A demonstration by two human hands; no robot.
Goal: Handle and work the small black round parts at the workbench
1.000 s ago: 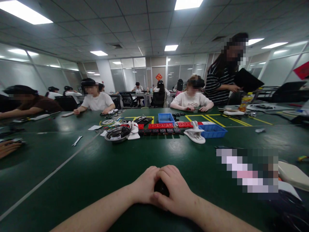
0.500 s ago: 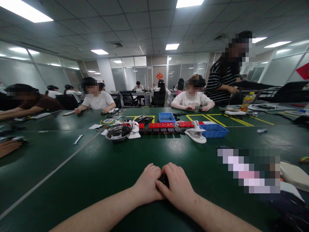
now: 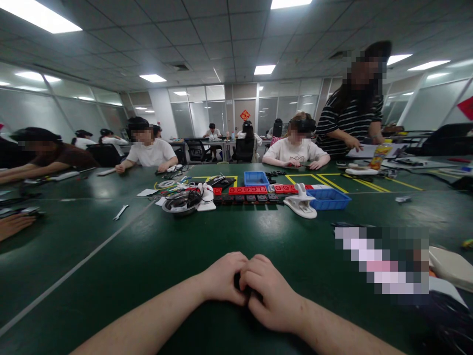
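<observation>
Black, or close to it, is about all I can make out of the dark thing (image 3: 237, 281) between the left hand (image 3: 223, 278) and the right hand (image 3: 273, 292). Both look curled closed around it, fingers bent inward and nearly meeting, but exactly which fingers press on it is hidden, sorry. Key bit spatially: it sits right in the gap between the two, so neither hand is clearly nearer, and too little shows to call its long axis. Under them is bare green tabletop (image 3: 177, 251); can't tell if they rest on it. Farther out, well apart from the hands, there's a wrench (image 3: 120, 212) off left, a metal bowl (image 3: 181, 203) of cables, a white clip-like stand (image 3: 301, 203) just beside a blue bin (image 3: 329, 199), and red sockets (image 3: 247, 190) behind some black ones. Past those, a person in a striped top (image 3: 343, 123) stands leaning over the far side.
</observation>
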